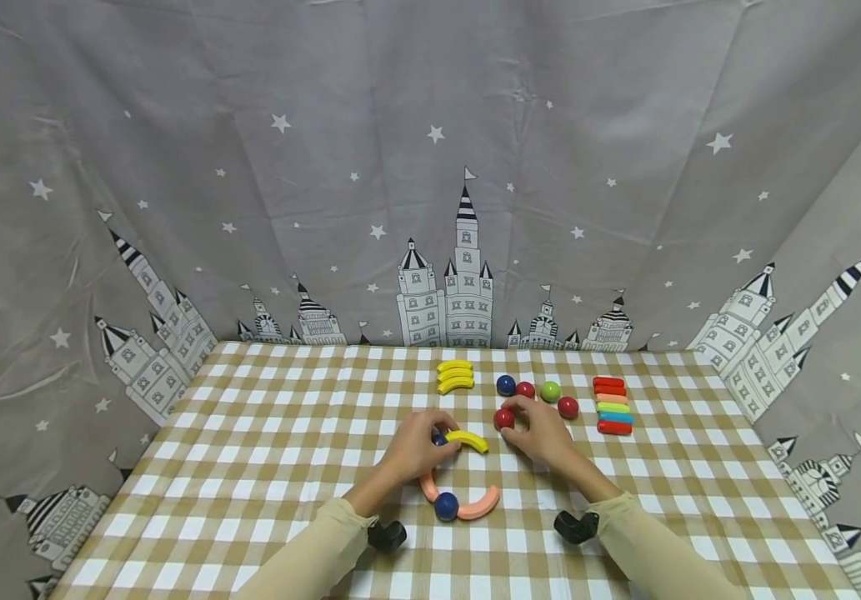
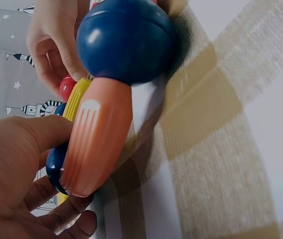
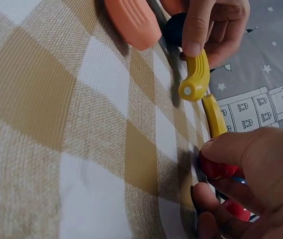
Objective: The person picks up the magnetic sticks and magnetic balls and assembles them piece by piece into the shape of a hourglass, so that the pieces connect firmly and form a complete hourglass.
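My left hand [image 1: 417, 446] pinches a dark blue ball [image 1: 439, 439] with a curved yellow stick [image 1: 469, 441] attached to it. From that ball a curved salmon stick [image 2: 99, 139] runs to a second blue ball [image 1: 446, 507], which joins another salmon stick [image 1: 479, 504], so the pieces form an open ring. The yellow stick's free end, with a pale metal-looking tip [image 3: 187, 91], points toward my right hand [image 1: 543, 432]. Thumb and fingers of that hand grip a red ball [image 1: 503, 418] a short way right of the yellow stick.
Several curved yellow sticks [image 1: 455, 377] lie behind my left hand. Behind my right hand are a blue ball [image 1: 506, 385], red balls [image 1: 568, 407] and a green ball [image 1: 550, 392]. Short straight coloured sticks [image 1: 613, 408] line up at the right. A checked cloth [image 1: 250, 467] covers the table.
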Tool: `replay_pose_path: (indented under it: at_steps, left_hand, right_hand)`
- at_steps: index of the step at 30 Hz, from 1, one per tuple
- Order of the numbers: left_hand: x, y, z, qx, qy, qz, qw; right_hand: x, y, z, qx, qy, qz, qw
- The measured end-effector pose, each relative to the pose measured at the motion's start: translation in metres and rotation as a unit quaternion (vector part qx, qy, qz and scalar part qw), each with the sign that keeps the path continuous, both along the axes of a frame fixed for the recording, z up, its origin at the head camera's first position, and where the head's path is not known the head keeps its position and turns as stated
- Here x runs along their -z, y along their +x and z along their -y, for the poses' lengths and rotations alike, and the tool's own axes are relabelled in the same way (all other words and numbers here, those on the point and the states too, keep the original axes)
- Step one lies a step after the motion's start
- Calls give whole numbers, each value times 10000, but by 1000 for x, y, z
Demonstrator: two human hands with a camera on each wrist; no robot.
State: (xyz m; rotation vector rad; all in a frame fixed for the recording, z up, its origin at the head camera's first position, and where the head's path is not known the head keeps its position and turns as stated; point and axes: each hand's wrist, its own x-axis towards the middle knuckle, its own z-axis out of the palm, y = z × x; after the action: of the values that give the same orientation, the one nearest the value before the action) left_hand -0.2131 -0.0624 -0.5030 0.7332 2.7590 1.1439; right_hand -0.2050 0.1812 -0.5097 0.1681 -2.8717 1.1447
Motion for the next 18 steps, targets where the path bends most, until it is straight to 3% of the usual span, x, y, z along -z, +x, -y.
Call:
replay_pose_path:
  at_steps: [8, 18]
  left_hand:
    - [5, 0, 11, -151, 137, -293, 9994]
    - [-1, 3, 23, -99, -113, -119, 9998]
  right_hand:
    - [-1, 4, -3, -114, -191, -143, 9997]
    - [-4, 13, -10, -100, -228, 79, 9997]
